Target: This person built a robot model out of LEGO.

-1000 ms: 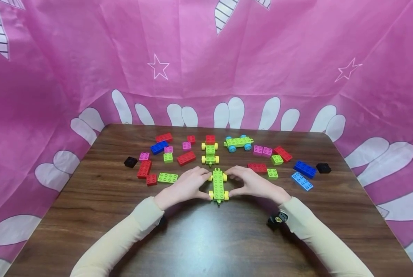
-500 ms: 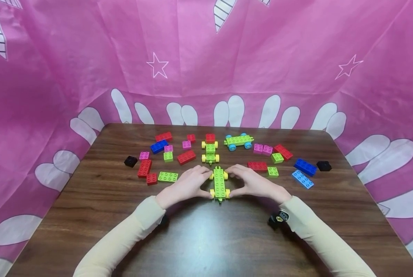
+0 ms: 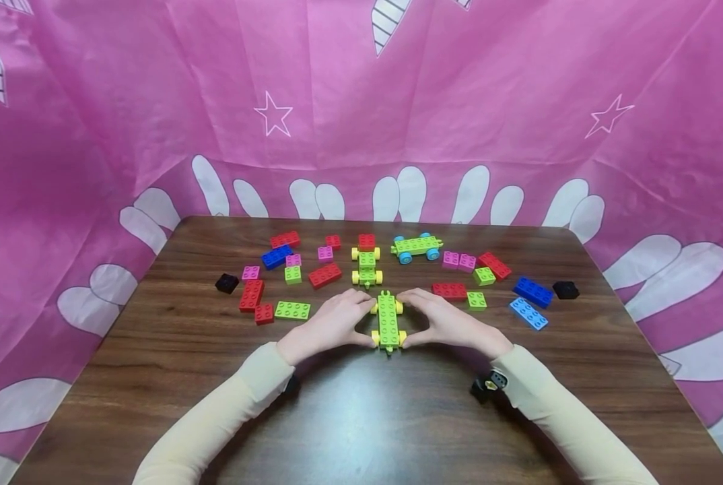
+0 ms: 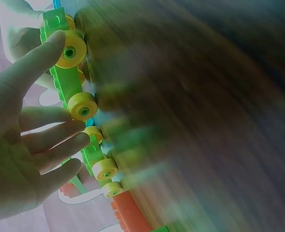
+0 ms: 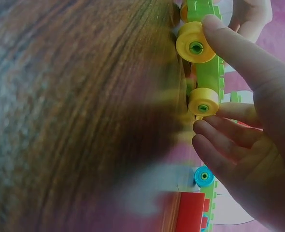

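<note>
A lime-green toy car base (image 3: 388, 320) with yellow wheels stands lengthwise on the table between both hands. My left hand (image 3: 332, 322) grips its left side, thumb on the near wheel and fingers by the far one. On the other side my right hand (image 3: 449, 321) holds it the same way, its thumb (image 5: 229, 46) against a yellow wheel. The left wrist view shows the left thumb (image 4: 41, 58) over the near wheel's edge. Just beyond stands another yellow-wheeled green car base (image 3: 367, 269) carrying a green brick and a red brick (image 3: 367, 241).
A green car base with blue wheels (image 3: 417, 246) stands at the back. Left lie red, pink, green, blue and black bricks, including a green brick (image 3: 292, 310). Right are more, among them a red brick (image 3: 449, 291) and a light blue brick (image 3: 528, 314). A pink curtain (image 3: 337, 81) hangs behind.
Both hands have slid slightly to the right together with the yellow-wheeled car base between them. The other pieces on the table stay as they were.
</note>
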`<state>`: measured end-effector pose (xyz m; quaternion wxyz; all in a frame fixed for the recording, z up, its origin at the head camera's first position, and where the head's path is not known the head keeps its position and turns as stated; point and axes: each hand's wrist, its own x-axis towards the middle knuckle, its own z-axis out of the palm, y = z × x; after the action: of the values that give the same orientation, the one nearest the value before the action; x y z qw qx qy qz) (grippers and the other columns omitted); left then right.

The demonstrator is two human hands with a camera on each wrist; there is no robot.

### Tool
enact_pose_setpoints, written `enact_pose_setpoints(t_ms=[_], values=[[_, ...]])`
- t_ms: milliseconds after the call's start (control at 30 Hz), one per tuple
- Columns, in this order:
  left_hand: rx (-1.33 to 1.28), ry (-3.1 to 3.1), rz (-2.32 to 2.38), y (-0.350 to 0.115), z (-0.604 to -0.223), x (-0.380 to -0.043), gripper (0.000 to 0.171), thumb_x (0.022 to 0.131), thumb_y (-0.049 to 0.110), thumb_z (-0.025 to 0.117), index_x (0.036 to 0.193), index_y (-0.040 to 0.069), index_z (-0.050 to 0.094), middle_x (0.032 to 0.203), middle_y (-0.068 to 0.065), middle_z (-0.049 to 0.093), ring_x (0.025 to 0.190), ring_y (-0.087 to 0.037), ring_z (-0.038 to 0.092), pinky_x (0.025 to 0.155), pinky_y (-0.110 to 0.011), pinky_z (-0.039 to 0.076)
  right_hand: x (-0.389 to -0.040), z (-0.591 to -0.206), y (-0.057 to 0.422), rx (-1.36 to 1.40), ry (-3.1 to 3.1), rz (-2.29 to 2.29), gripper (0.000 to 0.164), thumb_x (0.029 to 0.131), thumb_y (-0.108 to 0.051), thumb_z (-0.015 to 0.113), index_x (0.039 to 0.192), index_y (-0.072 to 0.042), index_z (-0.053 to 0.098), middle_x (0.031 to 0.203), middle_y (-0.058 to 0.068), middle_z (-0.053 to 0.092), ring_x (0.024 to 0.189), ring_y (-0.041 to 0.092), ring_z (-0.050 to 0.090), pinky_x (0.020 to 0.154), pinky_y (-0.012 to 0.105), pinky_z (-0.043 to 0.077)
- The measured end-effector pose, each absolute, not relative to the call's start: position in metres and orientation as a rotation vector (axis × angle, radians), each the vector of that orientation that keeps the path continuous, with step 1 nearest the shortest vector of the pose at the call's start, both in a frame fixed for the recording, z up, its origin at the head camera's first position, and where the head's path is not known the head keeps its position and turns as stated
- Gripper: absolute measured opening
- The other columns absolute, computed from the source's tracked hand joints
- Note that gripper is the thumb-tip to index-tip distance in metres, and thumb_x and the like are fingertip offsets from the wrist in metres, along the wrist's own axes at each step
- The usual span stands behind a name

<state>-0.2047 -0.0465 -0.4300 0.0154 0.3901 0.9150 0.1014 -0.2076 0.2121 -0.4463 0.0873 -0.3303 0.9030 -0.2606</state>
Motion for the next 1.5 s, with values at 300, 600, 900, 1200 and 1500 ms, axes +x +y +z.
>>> enact_pose_setpoints(t_ms=[300,600,900,1200,1500], values=[[1.219,2.848,0.281,-0.042,-0.432,-0.206,0.082,0.077,0.055,0.078,0.135,0.001,0.059,0.132,-0.012,0.063,0.119,-0.024,0.058,0.105,-0.037,0.049,-0.207,-0.447,0.215,-0.983,2.697,-0.766,0.085,0.077,-0.053,0.079,0.142,-0.007,0.050,0.144,0.009,0.055,0.136,0.027,0.050,0.111,0.049,0.044],[1.223,2.838,0.307,-0.041,-0.432,-0.206,0.081,0.078,0.054,0.078,0.135,-0.001,0.058,0.132,-0.013,0.063,0.119,-0.025,0.058,0.104,-0.038,0.050,-0.206,-0.446,0.216,-0.969,2.686,-0.764,0.085,0.078,-0.054,0.079,0.143,-0.007,0.049,0.145,0.009,0.054,0.137,0.028,0.049,0.112,0.050,0.043],[1.237,2.846,0.362,-0.051,-0.424,-0.210,0.082,0.079,0.056,0.077,0.137,0.001,0.057,0.134,-0.014,0.062,0.120,-0.026,0.059,0.102,-0.039,0.052,-0.205,-0.445,0.215,-0.967,2.693,-0.758,0.086,0.077,-0.052,0.080,0.143,-0.006,0.050,0.145,0.011,0.054,0.137,0.030,0.049,0.111,0.052,0.043],[1.056,2.918,0.479,-0.091,-0.394,-0.254,0.053,0.088,0.044,0.072,0.121,0.003,0.069,0.122,-0.014,0.070,0.116,-0.028,0.064,0.097,-0.043,0.055,-0.205,-0.445,0.219,-0.950,2.695,-0.735,0.087,0.077,-0.056,0.078,0.143,-0.008,0.049,0.146,0.009,0.054,0.137,0.028,0.049,0.111,0.052,0.043],[0.689,2.898,0.549,-0.121,-0.381,-0.306,0.041,0.092,0.033,0.070,0.121,0.005,0.070,0.122,-0.013,0.071,0.117,-0.030,0.064,0.094,-0.050,0.054,-0.207,-0.448,0.219,-0.986,2.710,-0.718,0.089,0.076,-0.059,0.078,0.143,-0.006,0.050,0.144,0.010,0.055,0.135,0.027,0.051,0.111,0.051,0.044]])
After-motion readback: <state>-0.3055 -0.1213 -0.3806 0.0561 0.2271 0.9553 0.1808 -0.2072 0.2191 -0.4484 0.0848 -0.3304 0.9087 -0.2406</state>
